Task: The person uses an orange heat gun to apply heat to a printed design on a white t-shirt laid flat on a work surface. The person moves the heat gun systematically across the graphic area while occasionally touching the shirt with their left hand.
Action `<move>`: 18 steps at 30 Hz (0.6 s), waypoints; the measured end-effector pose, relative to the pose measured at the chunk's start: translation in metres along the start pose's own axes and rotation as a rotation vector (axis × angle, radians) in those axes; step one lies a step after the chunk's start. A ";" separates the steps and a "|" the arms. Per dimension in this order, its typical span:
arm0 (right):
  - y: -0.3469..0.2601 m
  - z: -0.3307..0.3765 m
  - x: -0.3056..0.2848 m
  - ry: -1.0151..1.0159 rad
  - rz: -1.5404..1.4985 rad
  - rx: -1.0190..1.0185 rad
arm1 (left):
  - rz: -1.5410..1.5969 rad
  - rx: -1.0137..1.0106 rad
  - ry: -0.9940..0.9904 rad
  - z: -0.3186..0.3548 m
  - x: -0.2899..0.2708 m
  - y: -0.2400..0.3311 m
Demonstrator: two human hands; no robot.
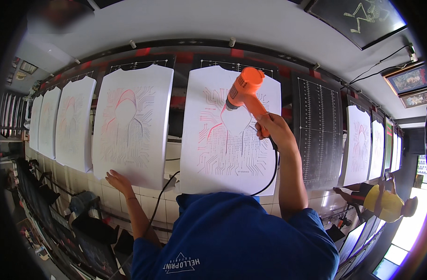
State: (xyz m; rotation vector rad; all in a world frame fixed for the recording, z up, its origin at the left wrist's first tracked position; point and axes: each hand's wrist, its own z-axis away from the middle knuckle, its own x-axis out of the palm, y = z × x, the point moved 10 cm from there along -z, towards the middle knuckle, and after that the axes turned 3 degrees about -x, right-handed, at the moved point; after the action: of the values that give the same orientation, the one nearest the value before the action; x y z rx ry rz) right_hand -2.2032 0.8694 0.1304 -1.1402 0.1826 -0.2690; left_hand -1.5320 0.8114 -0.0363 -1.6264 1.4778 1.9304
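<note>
Framed dark posters (358, 18) hang upper right (two smaller below).

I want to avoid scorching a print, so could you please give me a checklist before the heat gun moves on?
1. Right hand grips the orange plastic heat gun: ok.
2. Nozzle points at the white printed shirt on its board: ok.
3. Black power cord hangs across that shirt's lower edge: not ok.
4. Left hand rests on the neighbouring white shirt: ok.
5. Gun switched on: cannot tell.

Empty black ruled platen (320, 130) right of centre; framed pictures (409, 84) on wall; seated person in yellow (384, 201) far right.
</note>
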 end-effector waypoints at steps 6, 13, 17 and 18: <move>0.005 -0.007 0.026 -0.036 0.096 0.074 | 0.214 -0.336 -0.001 -0.025 0.020 -0.059; 0.016 0.011 0.042 -0.100 0.138 0.099 | 0.262 -0.518 0.126 0.000 0.015 -0.027; 0.016 0.026 0.045 -0.105 0.157 0.101 | 0.084 -0.527 0.160 0.001 0.012 -0.032; 0.016 0.030 0.048 -0.123 0.174 0.091 | 0.043 -0.528 0.163 0.001 0.012 -0.033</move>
State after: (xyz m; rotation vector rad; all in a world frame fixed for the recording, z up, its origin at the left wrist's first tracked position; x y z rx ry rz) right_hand -2.1469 0.8869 0.1274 -1.0397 0.1585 -0.0521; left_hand -1.5140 0.8224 -0.0643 -2.0144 1.1129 2.4079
